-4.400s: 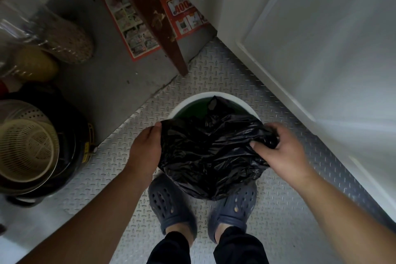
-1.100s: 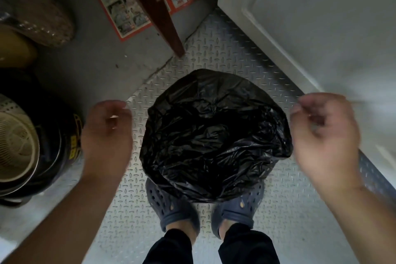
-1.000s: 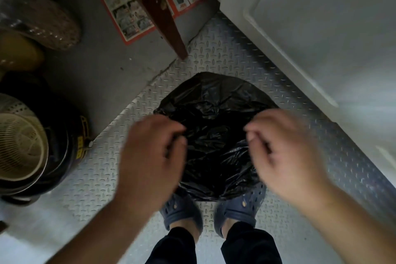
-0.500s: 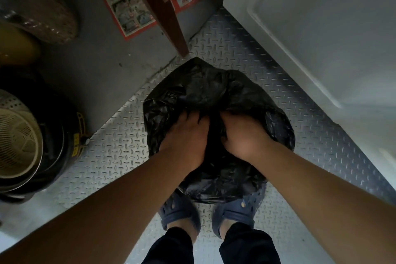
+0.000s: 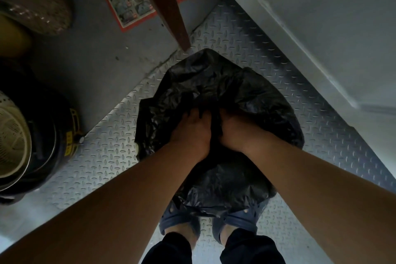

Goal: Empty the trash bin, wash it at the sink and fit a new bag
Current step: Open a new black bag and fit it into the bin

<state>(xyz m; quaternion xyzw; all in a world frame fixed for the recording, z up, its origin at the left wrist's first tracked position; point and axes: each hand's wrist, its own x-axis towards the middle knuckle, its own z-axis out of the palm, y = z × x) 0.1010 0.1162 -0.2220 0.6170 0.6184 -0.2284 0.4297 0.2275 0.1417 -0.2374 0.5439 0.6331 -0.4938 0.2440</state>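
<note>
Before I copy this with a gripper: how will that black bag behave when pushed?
The black bag looks floppy: it is crumpled and gives around both hands. Probably thin and slick, judging by its sheen, so it may billow back.

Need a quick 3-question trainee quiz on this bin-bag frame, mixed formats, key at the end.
1. True or false: both hands are pushed down into the crumpled black plastic bag.
2. Multiple choice: the bag-covered bin stands on A) bare grey concrete B) embossed metal tread plate C) a wooden table.
3. Fill in: just beyond the bag's far edge stands a brown wooden ___.

Key:
1. True: left hand and right hand press side by side into the bag, fingertips hidden in the plastic.
2. B
3. leg (of some furniture)
</note>
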